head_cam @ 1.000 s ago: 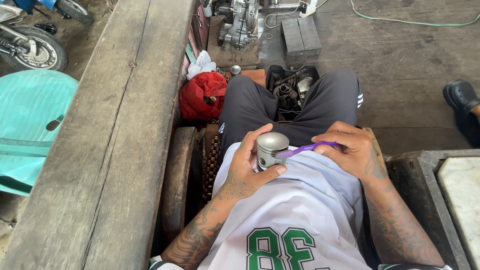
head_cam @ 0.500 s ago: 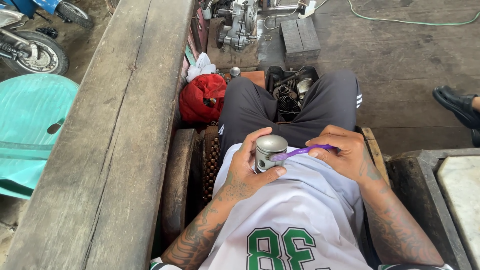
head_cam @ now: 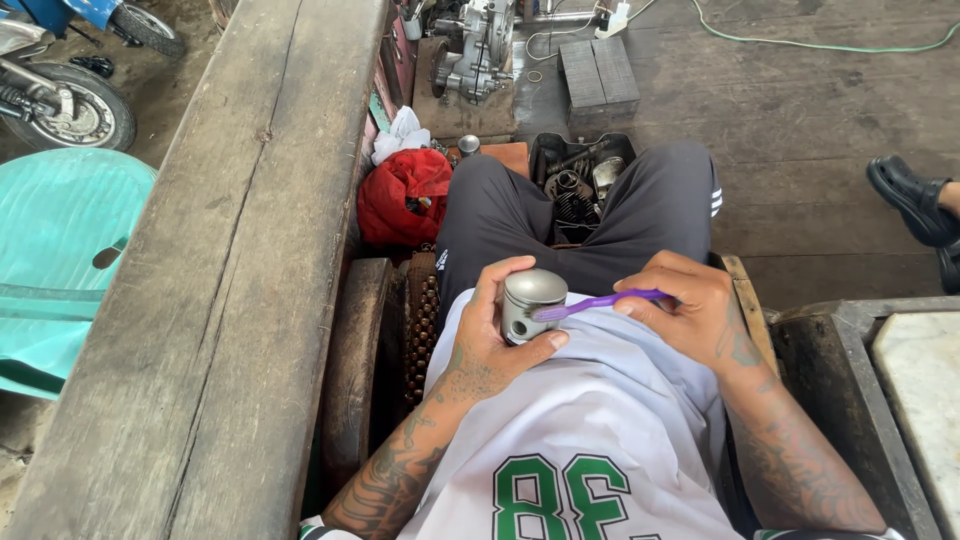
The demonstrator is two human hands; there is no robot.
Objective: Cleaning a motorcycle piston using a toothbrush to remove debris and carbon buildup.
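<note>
— While you brushed, how was the part held?

— My left hand [head_cam: 490, 345] was clamped around the metal piston [head_cam: 527, 303], over my lap. My right hand [head_cam: 695, 312], just right of the piston, gripped a purple toothbrush [head_cam: 598, 301], bristles against its side.

— Progress?

— Brushing appeared under way; cleanliness could not be judged.

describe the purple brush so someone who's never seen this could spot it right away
Start at the seated person's lap, over the white jersey. The left hand grips a silver metal piston; the right hand holds the purple toothbrush, bristles against the piston. It is the only purple, thin thing there.
</note>
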